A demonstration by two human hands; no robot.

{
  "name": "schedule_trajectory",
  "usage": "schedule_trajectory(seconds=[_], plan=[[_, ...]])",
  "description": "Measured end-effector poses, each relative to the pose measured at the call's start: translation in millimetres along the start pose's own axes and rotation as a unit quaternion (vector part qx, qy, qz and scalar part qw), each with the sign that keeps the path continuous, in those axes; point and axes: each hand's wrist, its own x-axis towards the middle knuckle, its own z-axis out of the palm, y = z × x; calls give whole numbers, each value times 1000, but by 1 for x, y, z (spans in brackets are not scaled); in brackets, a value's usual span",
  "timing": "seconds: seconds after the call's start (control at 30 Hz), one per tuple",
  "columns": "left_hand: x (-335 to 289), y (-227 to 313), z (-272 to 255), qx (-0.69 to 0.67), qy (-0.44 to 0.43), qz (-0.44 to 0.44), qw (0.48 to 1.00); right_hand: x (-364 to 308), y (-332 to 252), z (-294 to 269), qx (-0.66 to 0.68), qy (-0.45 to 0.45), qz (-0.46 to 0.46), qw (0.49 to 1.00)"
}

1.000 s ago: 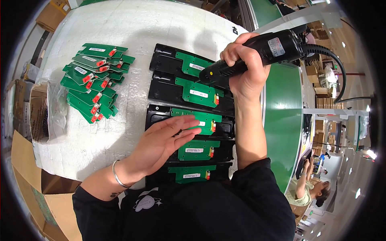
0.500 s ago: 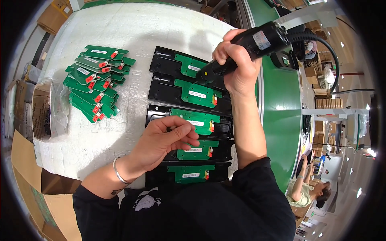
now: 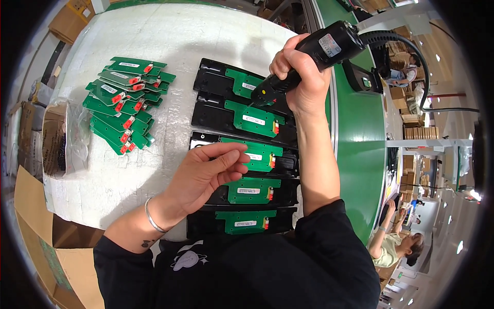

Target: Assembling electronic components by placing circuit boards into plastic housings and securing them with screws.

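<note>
My right hand (image 3: 307,72) is wrapped round a corded black electric screwdriver (image 3: 337,44). Its nose slants down to the left, and its tip is at the upper left part of a green circuit board (image 3: 252,119), the second from the far end. That board lies on a black panel (image 3: 210,109), one of several in a column, each carrying a similar board. Over the third panel hovers my left hand (image 3: 203,172), thumb and fingertips drawn together; whatever they hold, if anything, cannot be made out. Below it a fourth board (image 3: 252,191) shows.
A loose pile of green boards (image 3: 123,98) with red connectors lies left on the white work surface (image 3: 170,38). Beside it stands an open carton (image 3: 54,139) with a plastic liner. Rightward runs a green bench (image 3: 360,170) with a black tray (image 3: 363,77). A person (image 3: 399,247) sits farther right.
My left hand has shifted slightly up and its fingers have drawn closer together. The screwdriver's tip stays on the second board, while its rear end has swung slightly left and away.
</note>
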Motion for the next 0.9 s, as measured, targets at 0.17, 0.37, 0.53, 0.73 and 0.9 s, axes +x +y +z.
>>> schedule_trajectory(seconds=[0.17,0.37,0.53,0.73,0.9], plan=[[4,2,-6,10,-9,11,1000,-2,-3,3,-17,-10,-11,1000],[4,2,-7,-46,6,31,998,-31,-47,17,123,6,-60,991],[5,-1,-10,-92,-23,18,995,-63,-91,17,177,-184,-120,960],[3,-3,-9,-100,-62,6,993,-75,-95,22,144,-170,-110,969],[2,-5,-9,-181,-134,-6,974,-75,-85,27,174,-157,-142,962]])
